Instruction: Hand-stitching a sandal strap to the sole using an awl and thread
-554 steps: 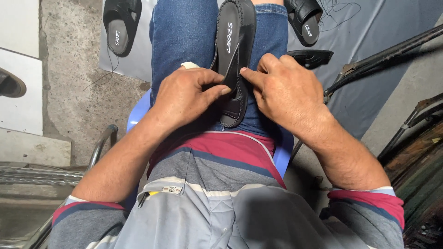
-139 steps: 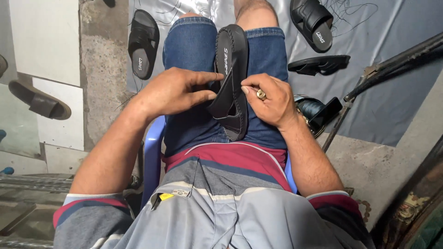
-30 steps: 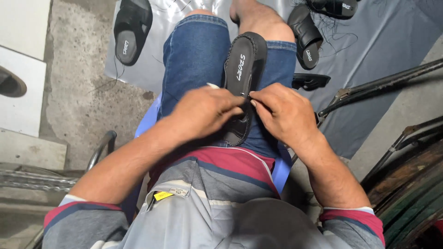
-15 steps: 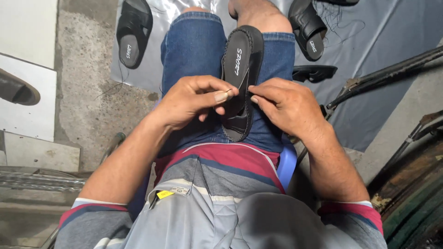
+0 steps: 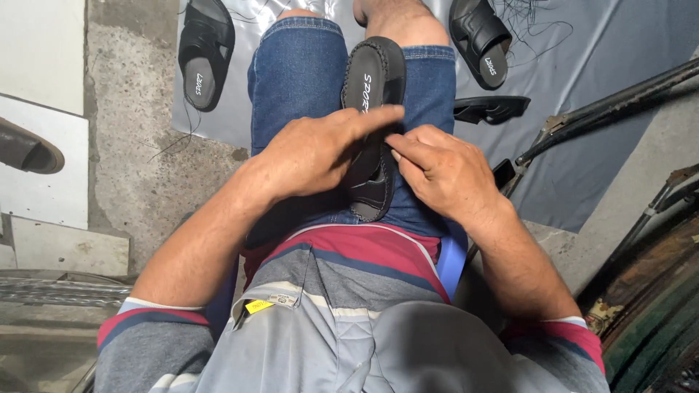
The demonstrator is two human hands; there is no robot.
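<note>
While lap-borne, black sandal under left hand.

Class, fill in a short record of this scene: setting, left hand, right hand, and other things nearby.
Setting: person seated, black sandal lying on the lap
Left hand: resting on the sandal, forefinger stretched across it
Right hand: fingertips at the sandal's right edge
Nearby: two more black sandals on a grey sheet

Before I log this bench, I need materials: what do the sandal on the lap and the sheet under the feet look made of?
The black sandal looks like leather or a synthetic imitation, matte, with a stitched rim; which one is unclear. The grey sheet looks like plastic film: glossy, creased, catching light.
</note>
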